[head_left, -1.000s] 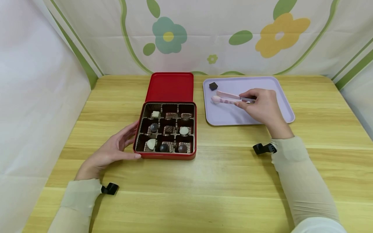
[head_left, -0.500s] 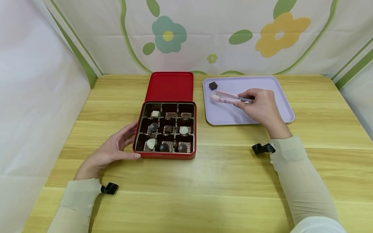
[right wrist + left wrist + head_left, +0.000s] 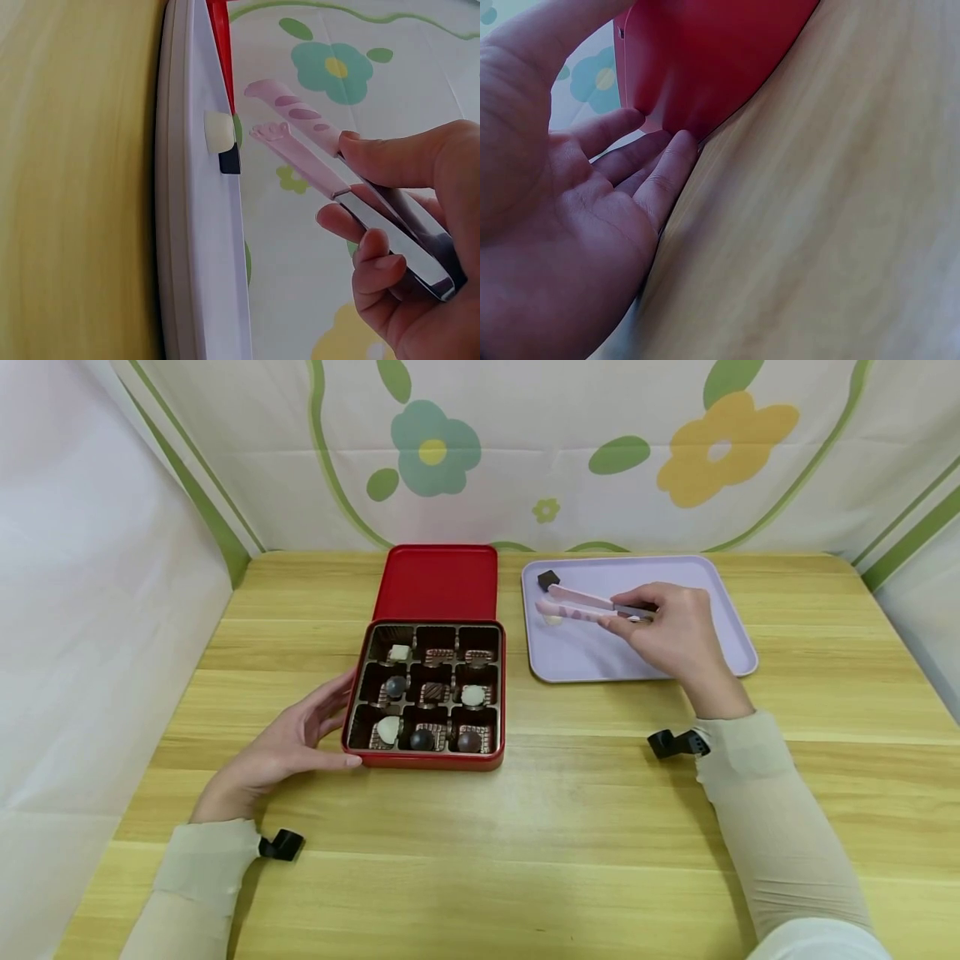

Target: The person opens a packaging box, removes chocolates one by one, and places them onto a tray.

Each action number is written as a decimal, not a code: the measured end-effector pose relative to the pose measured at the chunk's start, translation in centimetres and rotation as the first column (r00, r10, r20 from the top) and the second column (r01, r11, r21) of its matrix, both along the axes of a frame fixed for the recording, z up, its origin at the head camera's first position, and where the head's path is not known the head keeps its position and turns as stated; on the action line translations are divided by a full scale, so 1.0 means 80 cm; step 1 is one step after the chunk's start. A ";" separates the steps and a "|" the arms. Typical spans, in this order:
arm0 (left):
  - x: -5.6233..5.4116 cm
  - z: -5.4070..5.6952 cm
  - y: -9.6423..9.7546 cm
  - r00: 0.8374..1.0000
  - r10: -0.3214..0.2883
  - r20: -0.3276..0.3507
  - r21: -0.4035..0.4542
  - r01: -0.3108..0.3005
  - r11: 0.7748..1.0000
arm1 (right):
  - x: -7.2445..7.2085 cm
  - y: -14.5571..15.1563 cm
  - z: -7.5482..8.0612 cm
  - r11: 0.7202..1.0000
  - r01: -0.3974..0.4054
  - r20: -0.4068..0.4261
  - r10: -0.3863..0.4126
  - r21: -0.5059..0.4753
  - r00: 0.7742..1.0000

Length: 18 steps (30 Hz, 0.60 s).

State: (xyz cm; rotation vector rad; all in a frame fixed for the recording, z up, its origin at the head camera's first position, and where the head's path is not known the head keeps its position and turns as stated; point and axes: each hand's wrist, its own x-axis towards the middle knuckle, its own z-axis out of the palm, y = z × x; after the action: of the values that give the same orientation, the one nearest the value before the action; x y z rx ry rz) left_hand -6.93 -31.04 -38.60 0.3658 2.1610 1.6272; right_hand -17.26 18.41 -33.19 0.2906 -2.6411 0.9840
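Observation:
My right hand (image 3: 675, 622) pinches a pair of pink-tipped metal tongs (image 3: 315, 157) over the lilac tray (image 3: 712, 647). The tongs' two arms stand apart with nothing between their tips. Below them on the tray lies a white chocolate (image 3: 220, 133), partly hidden by the tongs in the head view. A dark chocolate (image 3: 548, 580) sits close by, near the tray's far left corner. My left hand (image 3: 281, 747) rests against the red tin (image 3: 427, 762), fingertips at its left side and thumb at its front left corner. The fingers look extended in the left wrist view.
The tin's red lid (image 3: 438, 583) lies folded back behind it. Its compartments hold several chocolates, such as a striped dark one (image 3: 433, 693) and a white one (image 3: 472, 696); two back compartments show bare liner. A patterned curtain (image 3: 510, 435) closes off the table's back.
The tongs' tips have lifted off the white chocolate and moved slightly back and left, leaving it on the tray. My left hand and the tin have stayed in place.

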 end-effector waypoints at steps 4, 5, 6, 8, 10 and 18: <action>0.000 0.000 0.000 1.000 -0.006 0.001 0.002 0.006 1.000 | 0.002 -0.005 0.000 0.999 -0.028 -0.008 0.028 -0.018 1.000; 0.000 0.000 0.000 1.000 -0.007 0.001 0.002 0.007 1.000 | 0.002 -0.006 0.000 0.999 -0.037 -0.015 0.037 -0.020 0.999; 0.000 0.000 0.000 1.000 -0.008 0.000 0.002 0.008 1.000 | 0.003 -0.007 0.000 0.999 -0.047 -0.021 0.046 -0.023 0.999; 0.000 0.001 0.000 1.000 -0.008 0.001 0.004 0.008 1.000 | 0.004 -0.009 0.000 0.997 -0.067 -0.027 0.066 -0.034 0.997; 0.001 0.001 0.000 1.000 -0.007 0.003 0.000 0.007 1.000 | 0.005 -0.011 0.000 0.995 -0.091 -0.031 0.090 -0.043 0.995; 0.001 0.002 0.001 1.000 -0.005 0.004 0.000 0.005 1.000 | 0.010 -0.022 0.002 0.977 -0.176 0.004 0.178 -0.118 0.984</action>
State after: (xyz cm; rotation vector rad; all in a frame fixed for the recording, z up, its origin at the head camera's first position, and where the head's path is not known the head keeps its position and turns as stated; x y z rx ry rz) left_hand -6.84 -30.96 -38.44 0.3672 2.1555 1.6242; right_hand -16.47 16.62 -33.05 0.4998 -2.5921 1.1954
